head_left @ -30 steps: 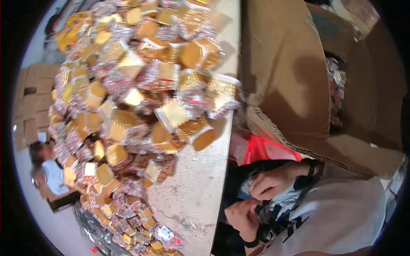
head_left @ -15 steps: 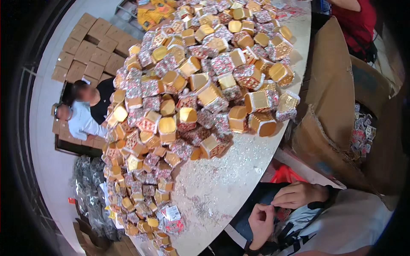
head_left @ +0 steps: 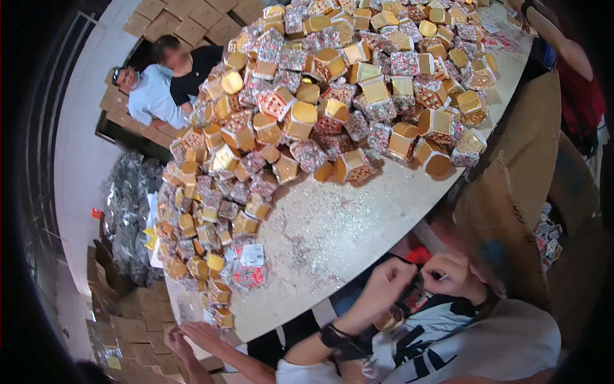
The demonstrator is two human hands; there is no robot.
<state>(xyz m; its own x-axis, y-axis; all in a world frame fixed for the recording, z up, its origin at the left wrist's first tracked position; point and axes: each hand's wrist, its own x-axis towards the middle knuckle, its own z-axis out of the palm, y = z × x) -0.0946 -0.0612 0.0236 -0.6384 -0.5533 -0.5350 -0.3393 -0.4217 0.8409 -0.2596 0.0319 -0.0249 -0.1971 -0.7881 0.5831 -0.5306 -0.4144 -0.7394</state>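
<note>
Your left hand [head_left: 391, 276] and right hand [head_left: 449, 274] fingers curled, pinching small red packet [head_left: 417, 296] between them; box pile [head_left: 332, 115] well beyond fingertips.

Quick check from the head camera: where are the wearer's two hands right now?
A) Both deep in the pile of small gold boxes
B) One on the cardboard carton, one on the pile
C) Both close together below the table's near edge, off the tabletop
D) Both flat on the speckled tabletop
C: the left hand and right hand sit close together below the near edge of the table, away from the pile of small gold boxes.
</note>
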